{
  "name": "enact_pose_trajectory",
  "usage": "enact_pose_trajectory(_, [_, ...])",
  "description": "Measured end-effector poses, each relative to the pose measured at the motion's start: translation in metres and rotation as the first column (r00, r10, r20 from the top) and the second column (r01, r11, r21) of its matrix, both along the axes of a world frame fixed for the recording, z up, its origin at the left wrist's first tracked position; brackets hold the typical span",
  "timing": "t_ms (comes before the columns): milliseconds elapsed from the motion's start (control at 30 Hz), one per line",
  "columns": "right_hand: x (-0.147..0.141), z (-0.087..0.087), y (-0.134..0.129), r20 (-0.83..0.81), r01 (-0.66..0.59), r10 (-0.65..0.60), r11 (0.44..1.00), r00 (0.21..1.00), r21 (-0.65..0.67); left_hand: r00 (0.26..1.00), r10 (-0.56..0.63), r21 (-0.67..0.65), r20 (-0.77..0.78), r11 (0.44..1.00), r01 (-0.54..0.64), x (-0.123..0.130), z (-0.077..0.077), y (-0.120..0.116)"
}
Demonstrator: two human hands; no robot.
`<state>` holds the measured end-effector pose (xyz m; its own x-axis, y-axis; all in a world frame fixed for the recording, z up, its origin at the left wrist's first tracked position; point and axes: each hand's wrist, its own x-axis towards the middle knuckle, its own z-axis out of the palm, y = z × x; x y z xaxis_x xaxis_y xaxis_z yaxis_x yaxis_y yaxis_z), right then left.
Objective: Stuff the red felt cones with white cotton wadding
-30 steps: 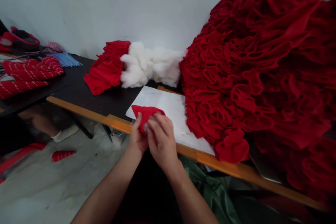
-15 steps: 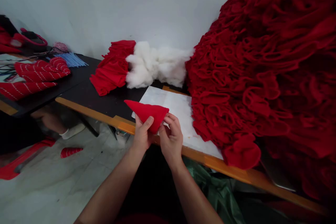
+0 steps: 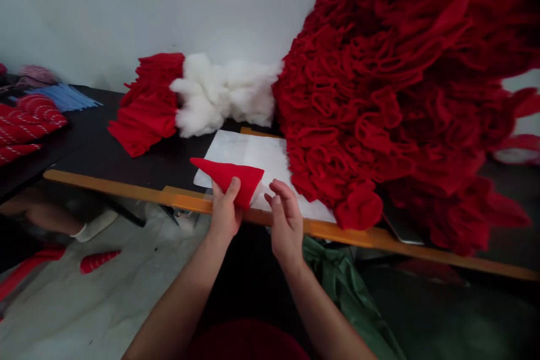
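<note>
A red felt cone (image 3: 236,177) points to the left, with a little white stuffing showing at its wide right end. My left hand (image 3: 225,208) is wrapped round it from below, thumb on its front. Just right of the cone's opening is my right hand (image 3: 286,216), apart from it, fingers loosely curled and separated, nothing seen in them. Beneath and behind lies a white sheet (image 3: 270,154) on the black table. White stuffing (image 3: 228,93) is heaped at the back, beside a stack of red felt pieces (image 3: 152,104).
A huge pile of red felt pieces (image 3: 371,95) rises at the right. Striped red cones (image 3: 29,121) and blue strips (image 3: 63,97) lie at the left. A striped cone (image 3: 99,261) is on the floor near another person's leg (image 3: 46,211). Green cloth (image 3: 346,287) hangs below the wooden edge (image 3: 177,197).
My right hand has come away from the cone's opening, to the right. White stuffing now shows in the opening. The view has turned to the right.
</note>
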<state>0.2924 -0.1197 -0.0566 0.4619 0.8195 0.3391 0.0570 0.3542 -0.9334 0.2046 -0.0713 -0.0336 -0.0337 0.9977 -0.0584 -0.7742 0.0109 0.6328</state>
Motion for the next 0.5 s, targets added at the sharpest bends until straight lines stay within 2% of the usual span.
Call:
enact_pose_trajectory(67, [-0.001,-0.006,-0.020,0.164,-0.011,0.009,1.000,0.986,0.013,0.995,-0.094,0.011,0.018,0.996,0.094,0.014,0.004,-0.014])
enact_pose_trajectory(167, [0.002,-0.012,-0.045,0.210,0.036,-0.029,0.999,0.977,-0.031,0.970,-0.244,0.070,0.014,0.968,0.242,0.034,0.007,-0.039])
enact_pose_trajectory(267, [0.016,-0.014,-0.066,0.100,0.144,-0.137,0.987,0.986,-0.070,0.939,-0.343,0.097,-0.017,0.934,0.343,0.052,0.002,-0.063])
enact_pose_trajectory(367, [0.033,-0.016,-0.086,-0.087,0.188,-0.193,0.980,0.977,-0.068,0.898,-0.433,0.090,-0.081,0.894,0.439,0.069,-0.010,-0.083])
enact_pose_trajectory(500, [0.048,-0.025,-0.106,-0.373,0.219,-0.216,0.975,0.902,-0.035,0.859,-0.481,0.080,-0.175,0.862,0.500,0.088,-0.027,-0.102])
